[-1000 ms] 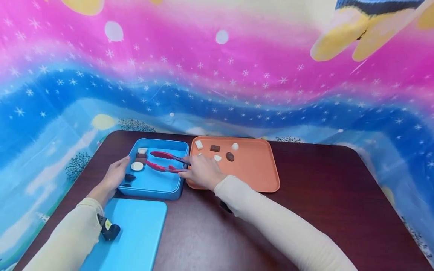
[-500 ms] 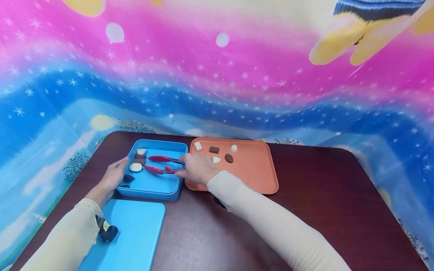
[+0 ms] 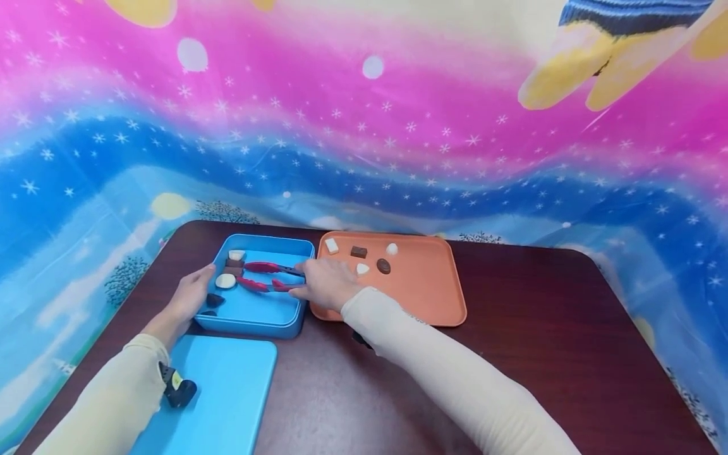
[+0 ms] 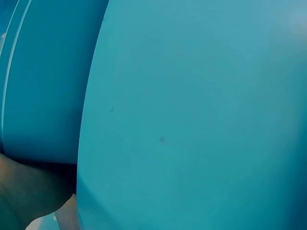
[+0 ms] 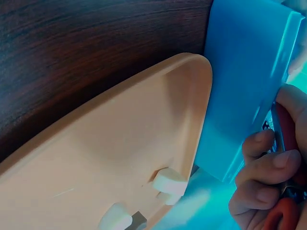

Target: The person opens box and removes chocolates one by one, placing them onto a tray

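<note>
My right hand grips red-and-black tongs over the blue box. The arms of the tongs stand apart, their tips beside a brown chocolate-like block; whether they touch it I cannot tell. Along the box's left side lie more pieces: a white one, a white oval and dark ones. My left hand rests against the outside of the box's left wall, some of its fingers hidden. In the right wrist view, curled fingers wrap the tongs' handle.
An orange tray adjoins the box's right side, bearing a white square, a brown block, a brown oval and other white pieces. The blue lid lies flat in front. A patterned cloth hangs behind the dark table.
My right hand and the tongs have shifted a little left, bringing the tips closer to the brown block and white oval. The left hand keeps its place at the box.
</note>
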### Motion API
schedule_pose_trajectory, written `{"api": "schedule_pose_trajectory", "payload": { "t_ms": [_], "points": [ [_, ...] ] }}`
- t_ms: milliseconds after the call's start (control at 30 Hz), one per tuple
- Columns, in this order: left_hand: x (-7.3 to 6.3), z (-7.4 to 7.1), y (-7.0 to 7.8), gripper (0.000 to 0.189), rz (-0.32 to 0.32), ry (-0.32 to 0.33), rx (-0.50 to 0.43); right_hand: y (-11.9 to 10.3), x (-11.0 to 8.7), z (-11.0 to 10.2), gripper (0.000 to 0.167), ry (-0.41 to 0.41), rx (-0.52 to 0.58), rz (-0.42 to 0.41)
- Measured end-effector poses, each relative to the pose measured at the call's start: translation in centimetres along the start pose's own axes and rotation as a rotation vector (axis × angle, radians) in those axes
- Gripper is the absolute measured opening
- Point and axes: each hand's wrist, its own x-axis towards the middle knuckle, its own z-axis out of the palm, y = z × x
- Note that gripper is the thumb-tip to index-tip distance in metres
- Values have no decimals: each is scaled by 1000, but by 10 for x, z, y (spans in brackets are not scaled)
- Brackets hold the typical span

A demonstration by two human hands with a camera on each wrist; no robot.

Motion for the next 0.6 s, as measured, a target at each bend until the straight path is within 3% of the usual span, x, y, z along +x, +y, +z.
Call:
{"api": "schedule_pose_trajectory", "payload": {
  "t_ms": [233,467,600],
  "points": [
    [-1,-3,0,79,-1,16,1,-8,3,3,53,23,-24,-50],
    [0,-2,0,79,-2,4,-4,-8,4,6,56,38,-41,-26],
    [0,0,0,80,-2,1,-5,-4,0,7,54,50,8,-29]
  ]
}}
